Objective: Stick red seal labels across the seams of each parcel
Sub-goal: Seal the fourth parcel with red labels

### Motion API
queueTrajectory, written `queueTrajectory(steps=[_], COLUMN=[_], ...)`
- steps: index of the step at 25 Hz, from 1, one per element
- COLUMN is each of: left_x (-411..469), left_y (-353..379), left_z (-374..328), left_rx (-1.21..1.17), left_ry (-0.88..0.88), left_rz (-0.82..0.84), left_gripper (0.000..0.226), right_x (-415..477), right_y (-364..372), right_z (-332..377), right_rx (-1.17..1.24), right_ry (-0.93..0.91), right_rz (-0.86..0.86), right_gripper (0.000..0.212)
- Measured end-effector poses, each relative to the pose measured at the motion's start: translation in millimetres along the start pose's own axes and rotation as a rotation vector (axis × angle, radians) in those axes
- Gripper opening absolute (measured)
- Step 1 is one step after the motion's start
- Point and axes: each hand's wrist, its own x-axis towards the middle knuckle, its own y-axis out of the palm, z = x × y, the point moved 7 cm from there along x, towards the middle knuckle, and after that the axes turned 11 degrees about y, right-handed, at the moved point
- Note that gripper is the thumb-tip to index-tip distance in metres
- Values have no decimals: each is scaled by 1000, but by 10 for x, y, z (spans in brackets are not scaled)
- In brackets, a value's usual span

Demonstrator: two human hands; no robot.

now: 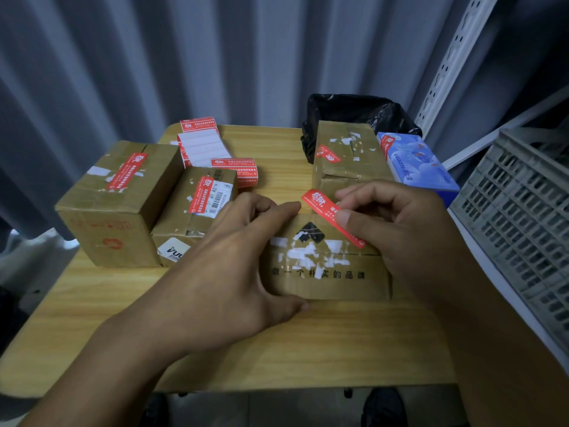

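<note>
1. Pinches a red seal label (331, 215) between thumb and fingertips of the right hand (397, 223). Holds it slanted over the top of the near cardboard parcel (326, 272), lower end close to the seam. Cannot tell whether any part is stuck down yet.
2. Angles the label this way most likely so that it bridges the seam rather than running along it.
3. Grips the parcel's left side with the left hand (234, 266), thumb on the near edge and fingers curled over the top. Probably braces the box against sliding when the label is pressed.
4. Works with the parcel at the front middle of the desk (92, 318), in easy reach of both hands.
5. Has finished work grouped apart. At the left stand a large sealed parcel (117, 208) and a small sealed parcel (192, 217), touching. Behind stands a tall parcel (348, 167), with a blue box (421, 171) beside it. Each shows a red label.
6. Has the label stack (203, 146) at the back of the desk, handy for the next peel.
7. Beyond the desk: a black-bagged bin (354, 112) and, at the right, a grey crate (523, 217).
</note>
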Motion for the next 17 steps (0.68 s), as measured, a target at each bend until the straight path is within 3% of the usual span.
queueTrajectory(steps=[6, 17], left_x=[15, 48], left_y=[-40, -22], left_z=[27, 81], left_rx=[-44, -82], left_ry=[-41, -58], left_rz=[-11, 8], left_gripper=[109, 111], right_x=[-15, 6], right_y=[9, -25], right_z=[29, -76], right_rx=[-62, 75], right_ry=[-116, 28], right_rz=[-54, -3], right_gripper=[12, 22])
